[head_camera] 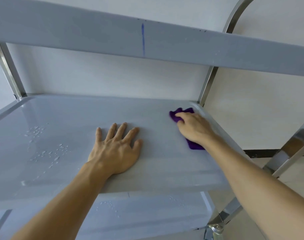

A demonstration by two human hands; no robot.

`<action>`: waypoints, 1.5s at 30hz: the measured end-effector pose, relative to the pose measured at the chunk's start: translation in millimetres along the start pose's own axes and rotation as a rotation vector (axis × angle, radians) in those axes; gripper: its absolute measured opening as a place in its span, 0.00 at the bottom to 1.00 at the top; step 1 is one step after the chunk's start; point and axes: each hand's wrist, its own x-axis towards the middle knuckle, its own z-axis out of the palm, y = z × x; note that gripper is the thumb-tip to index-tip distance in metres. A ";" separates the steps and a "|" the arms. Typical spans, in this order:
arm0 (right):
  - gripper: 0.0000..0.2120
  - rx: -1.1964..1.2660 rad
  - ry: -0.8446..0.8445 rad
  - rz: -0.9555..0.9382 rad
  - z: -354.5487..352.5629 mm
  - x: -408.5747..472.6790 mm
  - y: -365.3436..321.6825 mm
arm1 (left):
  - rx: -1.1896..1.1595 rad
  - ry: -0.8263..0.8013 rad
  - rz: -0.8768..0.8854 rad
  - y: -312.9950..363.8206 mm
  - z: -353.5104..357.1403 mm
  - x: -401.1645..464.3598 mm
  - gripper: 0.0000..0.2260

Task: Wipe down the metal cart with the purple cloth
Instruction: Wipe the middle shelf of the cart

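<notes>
The metal cart's middle shelf fills the centre of the view, grey and glossy. My right hand presses the purple cloth flat onto the shelf near its far right corner; cloth shows beyond my fingers and under my wrist. My left hand lies palm down on the shelf's middle, fingers spread, holding nothing. Water droplets dot the shelf's left part.
The top shelf's edge crosses overhead, marked with a blue vertical streak. Steel posts stand at the back left and back right. A lower shelf with droplets shows below, a caster at its right corner.
</notes>
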 end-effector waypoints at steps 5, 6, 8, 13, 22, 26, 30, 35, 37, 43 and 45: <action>0.19 0.077 -0.010 -0.386 -2.6 -53.2 0.8 | -0.015 0.014 0.019 -5.0 0.2 20.8 0.27; 0.19 0.073 0.011 -0.348 -6.0 -49.5 14.5 | -0.024 0.023 0.017 -5.6 1.0 23.8 0.27; 0.18 0.022 0.046 -0.176 -9.5 -27.1 43.6 | -0.031 0.040 0.018 -5.3 2.3 28.5 0.26; 0.21 -0.040 -0.047 0.197 -5.2 49.6 61.3 | -0.027 0.054 0.028 -4.6 3.3 31.0 0.28; 0.20 0.080 -0.128 -0.197 17.5 42.9 -26.7 | -0.056 0.095 0.045 -5.3 0.5 30.1 0.24; 0.19 0.198 -0.129 -0.381 7.9 2.0 5.6 | -0.069 0.114 0.040 -5.6 0.8 29.2 0.24; 0.19 0.106 -0.040 -0.110 0.5 35.0 58.2 | -0.076 0.125 0.035 -3.8 1.9 30.4 0.24; 0.22 0.011 -0.091 0.215 7.9 81.0 53.2 | -0.079 0.143 0.041 -5.3 3.6 31.5 0.23; 0.23 0.033 -0.081 0.154 14.7 78.4 31.1 | -0.083 0.146 0.042 -6.3 4.0 32.9 0.23; 0.22 0.131 -0.169 -0.145 5.9 2.8 -18.9 | -0.096 0.134 0.044 -10.2 3.1 33.6 0.23; 0.21 0.158 -0.171 -0.249 -2.1 -41.2 -25.2 | -0.107 0.128 0.040 -9.4 2.1 32.6 0.23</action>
